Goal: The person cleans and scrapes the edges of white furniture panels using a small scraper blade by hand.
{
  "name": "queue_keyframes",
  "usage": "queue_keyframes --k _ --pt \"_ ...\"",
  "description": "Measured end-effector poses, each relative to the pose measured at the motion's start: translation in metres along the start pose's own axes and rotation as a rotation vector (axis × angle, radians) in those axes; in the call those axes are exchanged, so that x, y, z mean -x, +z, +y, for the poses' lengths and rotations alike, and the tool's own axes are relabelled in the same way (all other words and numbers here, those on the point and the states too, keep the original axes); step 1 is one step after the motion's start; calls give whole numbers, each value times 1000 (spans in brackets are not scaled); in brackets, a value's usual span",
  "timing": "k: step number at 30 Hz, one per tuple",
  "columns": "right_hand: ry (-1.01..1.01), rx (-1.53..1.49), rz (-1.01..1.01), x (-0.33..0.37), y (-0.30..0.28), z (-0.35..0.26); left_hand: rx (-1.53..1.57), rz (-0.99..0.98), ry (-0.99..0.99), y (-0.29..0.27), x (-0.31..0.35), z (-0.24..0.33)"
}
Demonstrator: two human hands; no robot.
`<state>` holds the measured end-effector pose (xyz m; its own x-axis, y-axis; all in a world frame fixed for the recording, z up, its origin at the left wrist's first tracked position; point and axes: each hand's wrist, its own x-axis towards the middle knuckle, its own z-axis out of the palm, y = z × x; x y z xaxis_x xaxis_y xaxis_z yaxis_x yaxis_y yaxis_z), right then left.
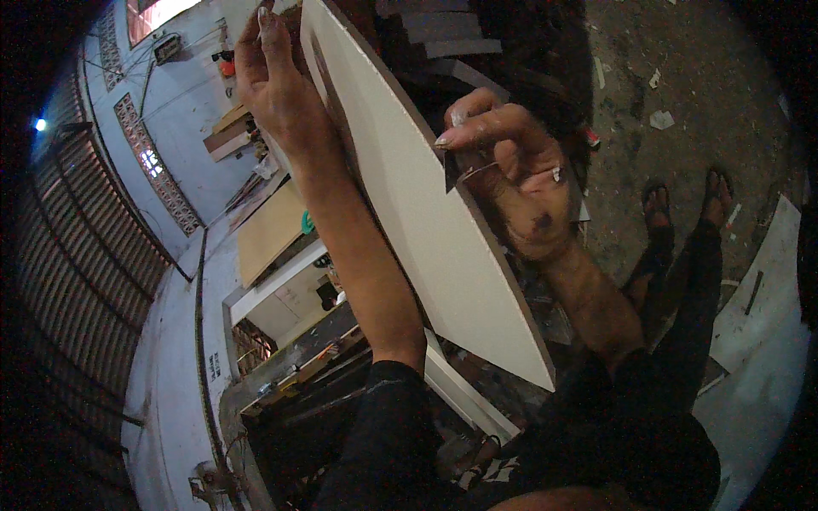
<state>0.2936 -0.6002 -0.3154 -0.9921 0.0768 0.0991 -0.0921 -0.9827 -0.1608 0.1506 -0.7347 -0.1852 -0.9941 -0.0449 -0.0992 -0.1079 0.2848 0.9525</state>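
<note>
A long white board point(417, 213) with a pale edge slants across the middle of the view. My right hand point(520, 179) is at its right edge, thumb and fingers pinched on a small dark blade-like piece point(452, 170) that touches or nearly touches that edge. A thin, light strand shows by those fingers. My left hand point(277, 77) is beside the far upper end of the board, its forearm running along the left face. The left fingers are drawn together near the thumb; what they hold, if anything, is hidden.
Left of the board lie a workbench point(294, 375) with clutter and a tan panel point(273, 230). Stacked boards point(447, 34) are in shadow behind it. On the right, scraps point(660, 119) litter the floor near two sandalled feet point(716, 192) and a pale sheet point(758, 315).
</note>
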Motion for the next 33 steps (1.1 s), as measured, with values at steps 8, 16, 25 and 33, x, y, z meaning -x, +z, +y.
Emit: queue_keyframes --k 8,16,25,33 --pt "-38 -11 -28 0 2 -4 -452 156 315 -11 -6 -26" --pt "-175 -3 -91 -4 -8 6 -438 127 243 16 2 -23" --pt "-243 -31 -147 -3 -18 11 -360 139 268 14 -1 -29" --pt "-246 -26 -126 2 -19 8 -441 89 308 10 -5 -29"
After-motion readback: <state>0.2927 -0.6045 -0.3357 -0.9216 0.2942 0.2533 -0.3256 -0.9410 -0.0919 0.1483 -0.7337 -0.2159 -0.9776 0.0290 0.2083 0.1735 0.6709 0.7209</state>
